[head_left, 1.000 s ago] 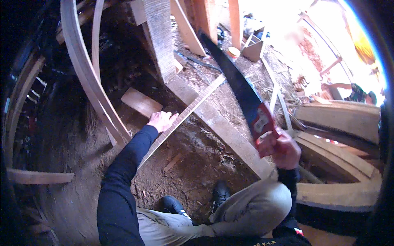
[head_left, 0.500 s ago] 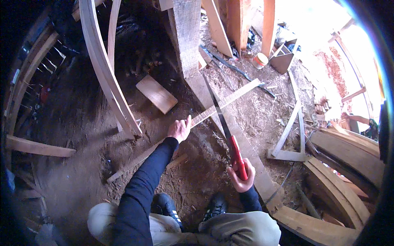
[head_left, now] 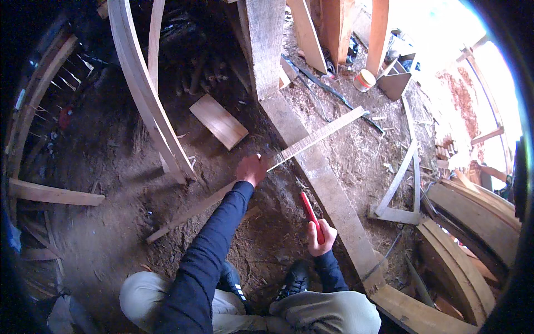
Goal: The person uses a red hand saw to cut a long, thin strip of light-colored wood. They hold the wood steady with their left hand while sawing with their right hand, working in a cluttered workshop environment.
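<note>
My left hand (head_left: 252, 169) is closed around a long thin wooden strip (head_left: 331, 128), holding it at about its middle. The strip lies slantwise across a thick wooden beam (head_left: 328, 181), its near end down by the dirt at the left. In my right hand (head_left: 322, 238) is a handsaw (head_left: 310, 208), gripped by its red handle. The handle points up and slightly left, beside the beam and below the strip. I cannot make out its blade against the dark ground.
A short board (head_left: 218, 121) lies on the dirt beyond my left hand. Curved timbers (head_left: 150, 106) rise at the left, and an upright post (head_left: 264, 50) stands ahead. A small tub (head_left: 364, 80) sits near a wooden box (head_left: 396, 80). Another person's arm (head_left: 492, 171) shows far right.
My right hand has drawn the saw back toward me; its blade, which crossed the strip before, no longer shows there. My left hand keeps hold of the strip. The view has shifted slightly.
</note>
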Available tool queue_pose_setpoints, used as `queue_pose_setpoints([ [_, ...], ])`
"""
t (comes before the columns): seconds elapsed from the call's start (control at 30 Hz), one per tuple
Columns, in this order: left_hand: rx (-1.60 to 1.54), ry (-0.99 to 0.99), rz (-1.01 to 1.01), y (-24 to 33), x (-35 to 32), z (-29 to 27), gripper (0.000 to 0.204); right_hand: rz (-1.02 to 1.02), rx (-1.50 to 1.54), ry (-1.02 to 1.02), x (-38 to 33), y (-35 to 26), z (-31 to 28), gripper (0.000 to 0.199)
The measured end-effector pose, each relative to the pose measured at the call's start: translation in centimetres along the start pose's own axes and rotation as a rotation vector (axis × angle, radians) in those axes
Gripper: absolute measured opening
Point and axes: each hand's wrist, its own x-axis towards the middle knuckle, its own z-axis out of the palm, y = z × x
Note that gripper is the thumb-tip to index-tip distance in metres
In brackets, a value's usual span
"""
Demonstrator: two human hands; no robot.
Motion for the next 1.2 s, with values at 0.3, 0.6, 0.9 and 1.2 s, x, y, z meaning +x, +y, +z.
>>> queue_pose_setpoints([
  [0.3,-0.020,0.268,0.107,0.0,-0.7,0.5,0.037,-0.030,-0.068,-0.051,-0.4,1.5,-0.6,0.023],
  [0.6,0.034,0.099,-0.006,1.2,-0.6,0.6,0.038,-0.019,-0.081,-0.039,-0.1,1.9,-0.9,0.021],
  [0.9,0.061,0.045,-0.039,1.9,-0.9,-0.3,0.039,-0.056,-0.134,-0.056,1.2,1.0,0.1,0.015],
  [1.2,0.094,0.022,-0.001,1.5,-0.4,0.5,0.039,-0.088,-0.160,-0.061,-0.4,2.5,-1.4,0.008],
])
